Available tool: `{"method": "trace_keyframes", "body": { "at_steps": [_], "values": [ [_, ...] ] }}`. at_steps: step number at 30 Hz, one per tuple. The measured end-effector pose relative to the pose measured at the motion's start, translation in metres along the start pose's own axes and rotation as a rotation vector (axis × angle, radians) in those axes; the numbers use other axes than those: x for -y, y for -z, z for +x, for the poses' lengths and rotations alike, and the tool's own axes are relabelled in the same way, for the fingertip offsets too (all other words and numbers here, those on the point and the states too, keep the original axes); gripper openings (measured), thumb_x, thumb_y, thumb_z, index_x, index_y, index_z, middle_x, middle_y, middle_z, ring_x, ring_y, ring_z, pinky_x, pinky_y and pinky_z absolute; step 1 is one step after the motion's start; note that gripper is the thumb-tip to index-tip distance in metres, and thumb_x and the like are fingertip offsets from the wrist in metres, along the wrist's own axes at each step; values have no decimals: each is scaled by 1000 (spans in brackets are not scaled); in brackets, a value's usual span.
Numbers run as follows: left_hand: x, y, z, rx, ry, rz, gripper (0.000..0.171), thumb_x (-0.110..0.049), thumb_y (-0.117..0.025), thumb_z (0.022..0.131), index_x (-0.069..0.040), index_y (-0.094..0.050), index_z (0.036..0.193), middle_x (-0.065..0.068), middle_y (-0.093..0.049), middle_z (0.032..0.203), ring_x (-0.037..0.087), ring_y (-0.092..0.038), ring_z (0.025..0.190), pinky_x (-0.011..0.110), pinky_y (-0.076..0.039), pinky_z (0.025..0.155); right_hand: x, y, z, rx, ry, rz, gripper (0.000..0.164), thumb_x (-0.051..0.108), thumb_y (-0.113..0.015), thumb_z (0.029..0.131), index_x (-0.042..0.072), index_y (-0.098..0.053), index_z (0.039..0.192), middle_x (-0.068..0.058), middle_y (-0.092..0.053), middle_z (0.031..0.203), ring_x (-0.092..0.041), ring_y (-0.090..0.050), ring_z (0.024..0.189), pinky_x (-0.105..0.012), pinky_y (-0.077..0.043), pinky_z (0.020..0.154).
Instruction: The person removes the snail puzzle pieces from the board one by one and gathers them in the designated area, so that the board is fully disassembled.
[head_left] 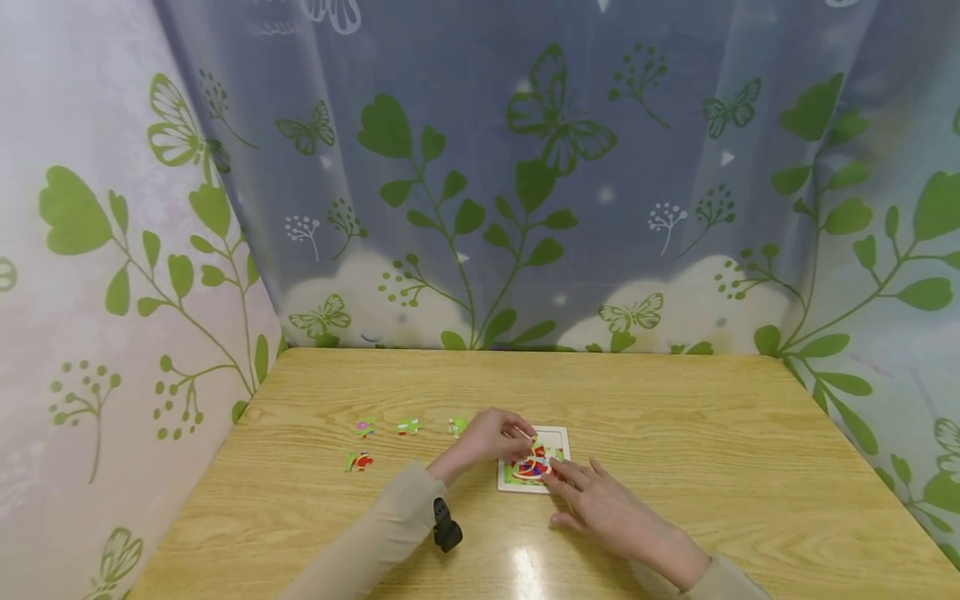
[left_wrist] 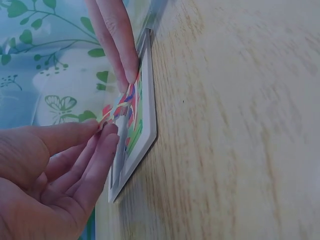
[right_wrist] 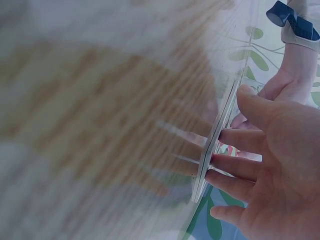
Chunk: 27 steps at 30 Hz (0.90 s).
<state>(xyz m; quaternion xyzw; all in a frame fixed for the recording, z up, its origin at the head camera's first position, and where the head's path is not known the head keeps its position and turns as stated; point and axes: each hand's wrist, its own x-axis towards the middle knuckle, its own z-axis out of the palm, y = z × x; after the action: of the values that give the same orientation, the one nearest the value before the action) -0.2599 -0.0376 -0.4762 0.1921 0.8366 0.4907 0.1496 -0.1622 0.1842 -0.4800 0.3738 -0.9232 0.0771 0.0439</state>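
A square jigsaw puzzle in a white frame tray (head_left: 565,442) lies on the table, its lower part filled with red, blue and green pieces. My left hand (head_left: 491,437) is over its left side. In the left wrist view, the thumb and fingers of that left hand (left_wrist: 55,165) pinch a colourful puzzle piece (left_wrist: 106,116), tilted above the tray (left_wrist: 150,127). My right hand (head_left: 607,508) rests its straight fingertips on the puzzle's right side. In the right wrist view the right hand's fingers (right_wrist: 240,165) reach over the tray's edge (right_wrist: 212,145).
Left of the tray, loose puzzle pieces lie on the wooden table (head_left: 675,417): a pink-and-green one (head_left: 365,427), a green-and-white one (head_left: 408,427), another green one (head_left: 457,427) and a red one (head_left: 362,462). A patterned curtain (head_left: 480,208) stands behind the table.
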Motion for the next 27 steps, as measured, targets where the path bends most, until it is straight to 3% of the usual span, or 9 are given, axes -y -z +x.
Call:
{"method": "trace_keyframes", "body": {
  "at_steps": [10,19,27],
  "values": [
    [3,4,-2,-58,-49,30,14,-14,-74,94,-6,-77,105,4,-75,91,9,-69,77,21,-55,67,0,-1,0,6,-1,2,57,40,-61,100,0,-58,141,-23,-50,148,-40,-53,132,-65,-39,108],
    [5,12,-8,-76,-67,33,15,-16,-74,94,-9,-78,106,5,-76,96,10,-69,84,22,-56,70,0,-1,0,-3,-3,9,57,41,-61,99,1,-59,140,-24,-51,146,-41,-53,131,-66,-38,107],
    [8,21,-17,-80,-48,-33,15,-13,-73,95,-6,-78,107,7,-76,98,11,-70,82,28,-61,73,1,0,0,-4,-4,13,57,41,-61,99,1,-59,140,-24,-51,147,-41,-53,132,-66,-39,107]
  ]
}}
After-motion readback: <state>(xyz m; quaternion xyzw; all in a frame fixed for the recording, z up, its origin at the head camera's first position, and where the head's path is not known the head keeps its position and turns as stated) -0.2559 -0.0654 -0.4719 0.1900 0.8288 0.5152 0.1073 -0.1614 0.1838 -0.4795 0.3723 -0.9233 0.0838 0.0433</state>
